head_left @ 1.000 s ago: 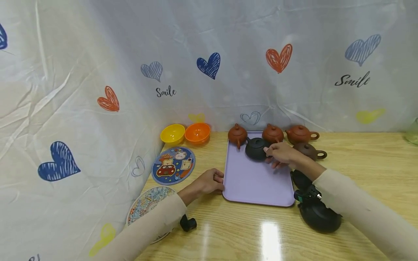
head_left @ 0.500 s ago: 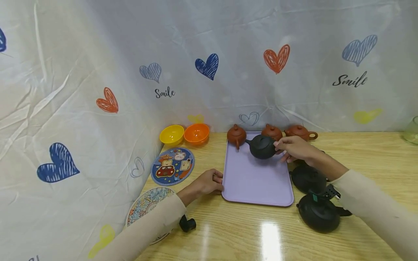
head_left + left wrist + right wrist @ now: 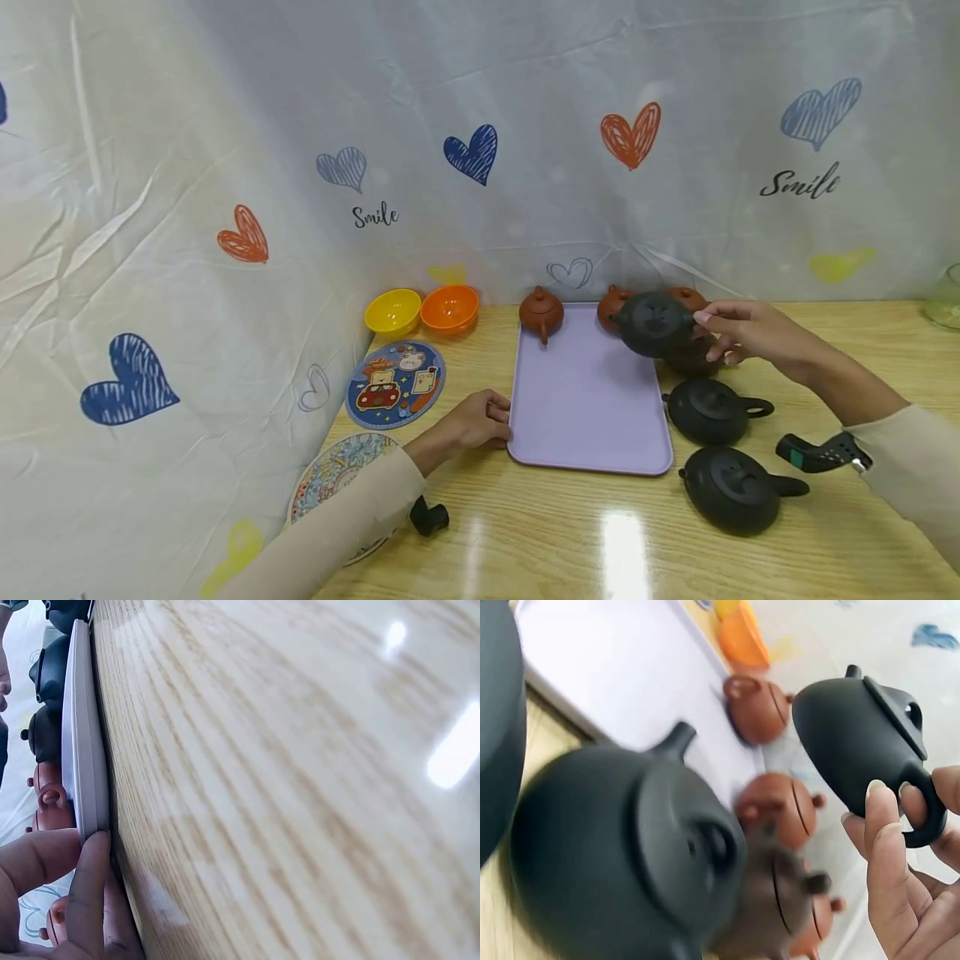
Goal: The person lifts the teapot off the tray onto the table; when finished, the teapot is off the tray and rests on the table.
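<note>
My right hand pinches the handle of a black teapot and holds it in the air over the far right edge of the purple tray. In the right wrist view my fingers curl round the handle of this black teapot. My left hand grips the tray's left edge, where the thumb presses against the tray's rim. Two more black teapots stand on the table to the right of the tray.
Brown teapots line the tray's far edge; a darker one is partly hidden behind the held pot. A yellow bowl, an orange bowl, a cartoon mat and a patterned plate lie left. A heart-print sheet hangs behind.
My right hand lifted the black teapot off the tray and carried it right and up, past the tray's right edge. My left hand stayed on the tray's edge.
</note>
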The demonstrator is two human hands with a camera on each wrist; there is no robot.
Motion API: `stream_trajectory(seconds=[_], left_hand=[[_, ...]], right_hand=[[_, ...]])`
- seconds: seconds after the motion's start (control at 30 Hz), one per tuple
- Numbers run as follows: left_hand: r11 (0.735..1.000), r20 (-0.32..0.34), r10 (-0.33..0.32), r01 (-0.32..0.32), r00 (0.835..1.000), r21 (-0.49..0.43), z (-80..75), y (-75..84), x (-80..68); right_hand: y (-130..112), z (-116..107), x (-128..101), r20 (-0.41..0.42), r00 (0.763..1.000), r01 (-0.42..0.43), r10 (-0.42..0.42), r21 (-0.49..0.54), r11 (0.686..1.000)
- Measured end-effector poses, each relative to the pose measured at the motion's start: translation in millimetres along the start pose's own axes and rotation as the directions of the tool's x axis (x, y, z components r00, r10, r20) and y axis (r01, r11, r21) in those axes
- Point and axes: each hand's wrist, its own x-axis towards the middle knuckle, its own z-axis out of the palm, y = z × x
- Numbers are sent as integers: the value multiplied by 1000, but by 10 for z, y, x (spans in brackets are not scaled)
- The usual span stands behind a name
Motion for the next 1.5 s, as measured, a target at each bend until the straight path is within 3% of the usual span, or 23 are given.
stream_trajectory(seconds=[0.33, 0.7, 1.03, 1.5], left_hand=[[1000, 4, -4, 4, 1000, 4, -8, 18, -11], [1000, 7, 7, -7, 1000, 6, -12, 10, -13], [1000, 5, 4, -4, 1000, 3, -10, 9, 0], [1000, 3, 10, -11, 1000, 12, -11, 39, -30]], right_hand=[[362, -561, -129, -45, 999, 2, 1, 55, 998], [842, -1001, -69, -58, 995, -86, 82, -67, 994], [1152, -1190, 0, -19, 987, -160, 159, -110, 981], [1253, -1197, 21, 38, 973, -212, 228, -241, 947]])
